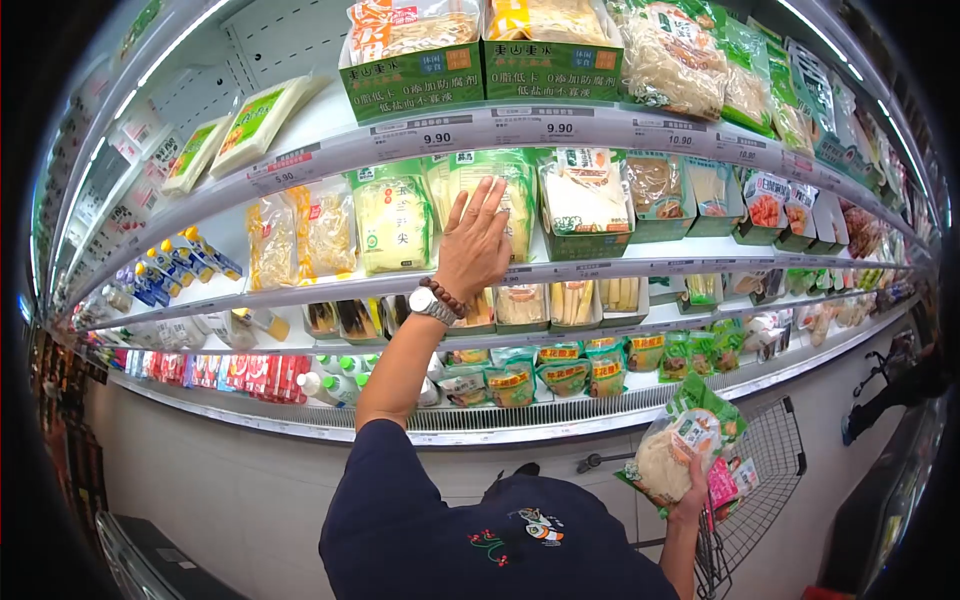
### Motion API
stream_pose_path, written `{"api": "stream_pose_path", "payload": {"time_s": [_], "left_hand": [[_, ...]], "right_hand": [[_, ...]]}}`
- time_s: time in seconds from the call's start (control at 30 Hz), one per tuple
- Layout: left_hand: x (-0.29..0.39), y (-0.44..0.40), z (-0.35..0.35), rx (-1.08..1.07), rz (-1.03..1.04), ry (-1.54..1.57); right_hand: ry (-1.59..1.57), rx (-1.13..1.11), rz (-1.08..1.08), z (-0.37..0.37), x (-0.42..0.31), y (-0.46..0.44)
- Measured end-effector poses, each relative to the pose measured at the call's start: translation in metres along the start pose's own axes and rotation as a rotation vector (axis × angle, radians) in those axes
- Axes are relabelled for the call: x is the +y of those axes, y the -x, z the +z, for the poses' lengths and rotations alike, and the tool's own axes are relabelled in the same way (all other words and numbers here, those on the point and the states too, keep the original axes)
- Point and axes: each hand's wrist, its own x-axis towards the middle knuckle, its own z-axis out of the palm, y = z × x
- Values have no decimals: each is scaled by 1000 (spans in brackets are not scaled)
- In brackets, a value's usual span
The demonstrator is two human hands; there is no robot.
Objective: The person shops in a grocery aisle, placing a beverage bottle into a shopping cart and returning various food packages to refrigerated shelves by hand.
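My left hand (474, 240), with a watch and a beaded bracelet on its wrist, reaches up to the middle shelf. Its fingers are stretched out and lie flat against a green-and-clear bag of pale food (515, 190). A similar green bag (393, 218) stands just left of it. Low on the right, my right hand (690, 495) is closed on the edge of a clear and green food bag (678, 450) with pale contents. The fingers behind that bag are partly hidden.
A wire shopping cart (765, 500) with a pink package (722, 484) in it stands at lower right. Refrigerated shelves (480, 132) with price labels curve across the view. Another person's leg (885, 400) shows at the far right.
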Motion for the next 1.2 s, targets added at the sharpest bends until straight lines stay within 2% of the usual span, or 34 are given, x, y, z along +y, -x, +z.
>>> {"api": "stream_pose_path", "payload": {"time_s": [0.03,0.27,0.43,0.67,0.77,0.83,0.97,1.07,1.2], "left_hand": [[-2,-4,21,131,-28,348],[-1,-12,25,196,-52,318],[9,15,19,34,-46,297],[15,9,10,-12,-36,267],[27,2,7,136,-83,237],[35,-2,24,111,-167,220],[33,-3,37,82,-164,163],[28,-3,47,32,-137,125],[33,-5,25,-4,-200,132]], "right_hand": [[-8,-7,10,1,1,-4],[-39,-90,31,0,3,-24],[-87,-147,75,4,-8,-18],[-53,-179,-25,-43,-34,-15],[-65,-133,-51,-67,-56,-4],[-66,-65,-40,-86,-70,10],[-92,-30,-75,-125,-84,10],[-11,141,-114,-160,-81,17],[-98,99,-130,-157,-104,34]]}}
